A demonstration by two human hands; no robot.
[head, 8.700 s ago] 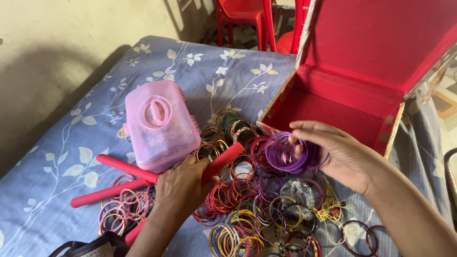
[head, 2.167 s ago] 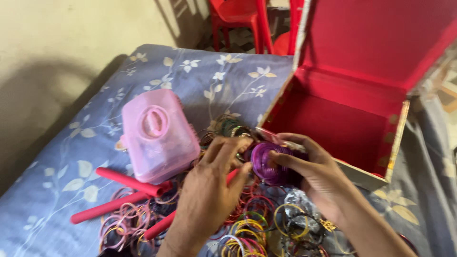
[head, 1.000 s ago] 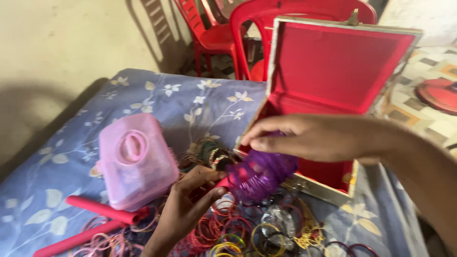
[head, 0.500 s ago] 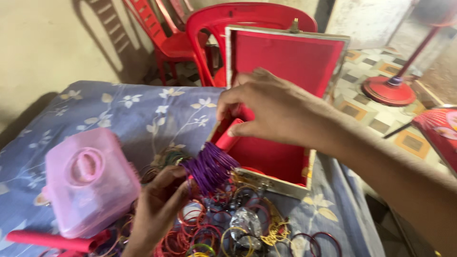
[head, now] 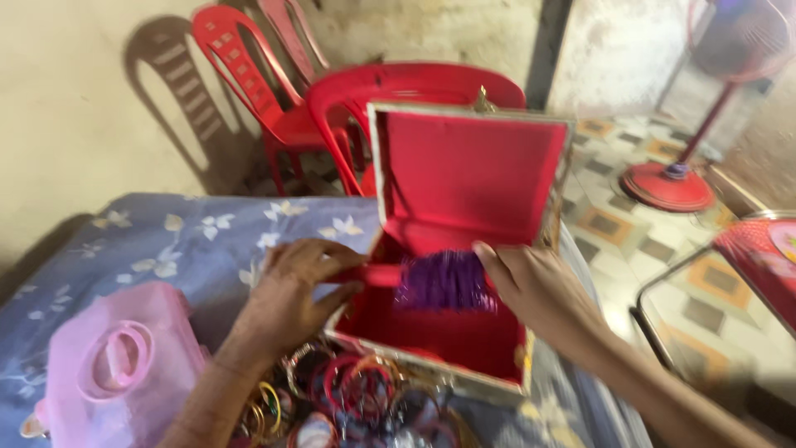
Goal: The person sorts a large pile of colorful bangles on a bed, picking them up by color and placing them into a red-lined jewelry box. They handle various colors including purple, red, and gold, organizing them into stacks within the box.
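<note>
Both hands have come forward into the red box (head: 464, 332), carrying the rod with them. Left hand (head: 294, 290) pinches the near end of the pink rod (head: 377, 275); right hand (head: 535, 290) presses, fingers spread, against the far side of the purple bangles (head: 444, 282) threaded on it. That stack now hangs inside the box, between the two hands. Below the left wrist, loose bangles (head: 348, 394) remain heaped on the bed (head: 166, 241), beside the pink case (head: 116, 382): plenty left unsorted.
</note>
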